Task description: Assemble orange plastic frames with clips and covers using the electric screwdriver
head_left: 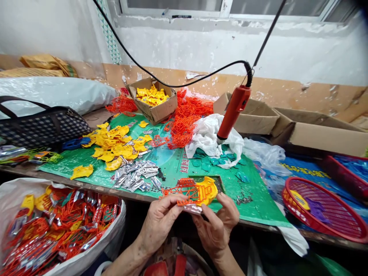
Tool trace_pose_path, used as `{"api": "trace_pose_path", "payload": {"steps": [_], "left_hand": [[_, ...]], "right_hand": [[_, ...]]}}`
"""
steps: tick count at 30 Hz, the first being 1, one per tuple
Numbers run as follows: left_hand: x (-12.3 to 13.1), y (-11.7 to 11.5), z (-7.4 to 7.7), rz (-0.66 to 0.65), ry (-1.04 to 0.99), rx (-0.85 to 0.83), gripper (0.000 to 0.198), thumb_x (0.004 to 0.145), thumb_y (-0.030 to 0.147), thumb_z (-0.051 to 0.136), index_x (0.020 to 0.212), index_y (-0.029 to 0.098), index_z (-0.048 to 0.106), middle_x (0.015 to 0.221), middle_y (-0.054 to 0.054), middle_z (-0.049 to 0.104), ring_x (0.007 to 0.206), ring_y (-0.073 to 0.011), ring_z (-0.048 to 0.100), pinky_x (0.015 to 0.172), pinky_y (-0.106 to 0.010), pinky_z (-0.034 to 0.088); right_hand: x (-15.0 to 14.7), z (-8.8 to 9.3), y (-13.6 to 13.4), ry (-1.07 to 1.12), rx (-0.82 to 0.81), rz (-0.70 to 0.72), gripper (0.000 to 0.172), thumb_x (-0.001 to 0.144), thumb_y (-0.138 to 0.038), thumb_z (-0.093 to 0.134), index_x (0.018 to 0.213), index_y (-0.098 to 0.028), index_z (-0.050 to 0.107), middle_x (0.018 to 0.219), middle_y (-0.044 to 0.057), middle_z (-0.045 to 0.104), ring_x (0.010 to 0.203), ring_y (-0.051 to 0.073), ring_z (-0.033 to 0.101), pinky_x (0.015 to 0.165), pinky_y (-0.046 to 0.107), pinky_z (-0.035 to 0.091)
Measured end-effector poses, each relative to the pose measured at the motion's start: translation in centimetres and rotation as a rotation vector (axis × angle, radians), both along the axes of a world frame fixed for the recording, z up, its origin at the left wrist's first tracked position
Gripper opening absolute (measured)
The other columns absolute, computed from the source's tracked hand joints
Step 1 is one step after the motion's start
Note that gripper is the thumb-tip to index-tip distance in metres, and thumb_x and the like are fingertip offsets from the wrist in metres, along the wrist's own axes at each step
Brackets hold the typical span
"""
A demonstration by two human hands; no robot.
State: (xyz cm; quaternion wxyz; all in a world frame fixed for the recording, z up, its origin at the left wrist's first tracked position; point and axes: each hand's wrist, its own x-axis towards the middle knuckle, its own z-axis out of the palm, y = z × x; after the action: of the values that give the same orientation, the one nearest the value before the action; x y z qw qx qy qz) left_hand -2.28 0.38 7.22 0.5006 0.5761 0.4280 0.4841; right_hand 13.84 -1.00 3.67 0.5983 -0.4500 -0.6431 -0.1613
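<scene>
Both hands hold one assembly above the table's front edge. My left hand [162,220] pinches the orange lattice frame [172,189] at its left part. The yellow plastic piece [207,190] lies against the frame's right end, with my right hand [215,224] closed on its lower edge. A silver piece [192,209] shows beneath the frame, between the fingertips. Just behind the assembly is a green tray [220,184] with small dark bits. An orange electric screwdriver [233,113] hangs from a cord above the table, tip down, touched by neither hand.
Yellow pieces [115,140] and silver pieces [138,174] are heaped on the left. Orange frames [184,122] lie behind, beside a cardboard box [159,113]. A white sack [117,234] of assemblies stands at lower left. Red basket [339,218] on the right; teal pieces [205,166] near white cloth.
</scene>
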Motion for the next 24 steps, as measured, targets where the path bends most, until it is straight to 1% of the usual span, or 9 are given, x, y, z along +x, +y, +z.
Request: {"api": "trace_pose_path", "payload": {"steps": [3, 5, 8, 10, 13, 16, 20, 24], "left_hand": [[0.1, 0.0, -0.1, 0.038, 0.064, 0.066, 0.017, 0.083, 0.030, 0.066, 0.091, 0.025, 0.081, 0.097, -0.008, 0.079, 0.090, -0.0263, 0.072, 0.086, -0.030, 0.053], [0.1, 0.1, -0.1, 0.055, 0.104, 0.095, 0.018, 0.083, 0.029, 0.065, 0.091, 0.026, 0.081, 0.098, -0.008, 0.079, 0.090, -0.0265, 0.072, 0.087, -0.030, 0.053], [0.0, 0.3, -0.3, 0.084, 0.148, 0.096, 0.019, 0.084, 0.029, 0.064, 0.094, 0.027, 0.080, 0.099, -0.007, 0.079, 0.091, -0.0265, 0.073, 0.087, -0.030, 0.053], [-0.2, 0.4, -0.5, 0.092, 0.164, 0.089, 0.021, 0.085, 0.029, 0.063, 0.096, 0.027, 0.080, 0.099, -0.006, 0.079, 0.093, -0.0265, 0.073, 0.088, -0.030, 0.053], [-0.2, 0.4, -0.6, 0.105, 0.176, 0.124, 0.021, 0.086, 0.026, 0.061, 0.097, 0.027, 0.080, 0.100, -0.006, 0.079, 0.096, -0.0262, 0.072, 0.089, -0.030, 0.053], [-0.1, 0.6, -0.5, 0.112, 0.169, 0.170, 0.021, 0.085, 0.023, 0.062, 0.095, 0.026, 0.080, 0.099, -0.007, 0.079, 0.095, -0.0259, 0.072, 0.089, -0.030, 0.052], [-0.2, 1.0, -0.5, 0.097, 0.124, 0.141, 0.020, 0.080, 0.018, 0.068, 0.094, 0.025, 0.081, 0.101, -0.007, 0.078, 0.095, -0.0261, 0.072, 0.091, -0.029, 0.051], [-0.6, 1.5, -0.4, 0.102, 0.104, 0.132, 0.017, 0.077, 0.017, 0.070, 0.089, 0.023, 0.081, 0.095, -0.007, 0.079, 0.092, -0.0250, 0.072, 0.089, -0.027, 0.052]], "right_hand": [[0.3, -0.4, -0.1, -0.026, -0.014, -0.034, 0.034, 0.080, -0.013, 0.069, 0.108, -0.030, 0.061, 0.113, 0.007, 0.045, 0.112, 0.028, 0.046, 0.093, 0.049, 0.045], [0.5, -0.5, 0.0, -0.051, -0.018, -0.022, 0.037, 0.080, -0.011, 0.070, 0.110, -0.030, 0.063, 0.100, 0.005, 0.048, 0.100, 0.024, 0.050, 0.088, 0.045, 0.046], [0.9, -0.4, 0.3, -0.076, -0.047, 0.126, 0.049, 0.082, -0.004, 0.064, 0.124, -0.028, 0.059, 0.083, 0.002, 0.054, 0.081, 0.017, 0.053, 0.075, 0.035, 0.049], [1.1, -0.4, 0.5, -0.088, -0.071, 0.216, 0.055, 0.082, 0.000, 0.061, 0.130, -0.028, 0.055, 0.079, 0.002, 0.057, 0.076, 0.016, 0.054, 0.067, 0.031, 0.049], [1.3, -0.5, 0.4, -0.102, -0.087, 0.256, 0.058, 0.081, 0.002, 0.062, 0.129, -0.029, 0.056, 0.078, 0.002, 0.061, 0.072, 0.015, 0.055, 0.063, 0.028, 0.047], [1.3, -0.6, 0.3, -0.094, -0.121, 0.281, 0.053, 0.082, 0.001, 0.061, 0.125, -0.030, 0.059, 0.074, 0.001, 0.062, 0.069, 0.014, 0.054, 0.061, 0.027, 0.045], [1.3, 0.0, 0.4, -0.100, -0.140, 0.320, 0.039, 0.083, -0.001, 0.062, 0.114, -0.025, 0.064, 0.070, 0.001, 0.062, 0.066, 0.013, 0.055, 0.059, 0.027, 0.043], [1.7, 0.7, 0.7, -0.149, -0.186, 0.369, 0.029, 0.085, -0.004, 0.062, 0.107, -0.022, 0.065, 0.069, 0.002, 0.063, 0.063, 0.013, 0.053, 0.057, 0.027, 0.042]]}}
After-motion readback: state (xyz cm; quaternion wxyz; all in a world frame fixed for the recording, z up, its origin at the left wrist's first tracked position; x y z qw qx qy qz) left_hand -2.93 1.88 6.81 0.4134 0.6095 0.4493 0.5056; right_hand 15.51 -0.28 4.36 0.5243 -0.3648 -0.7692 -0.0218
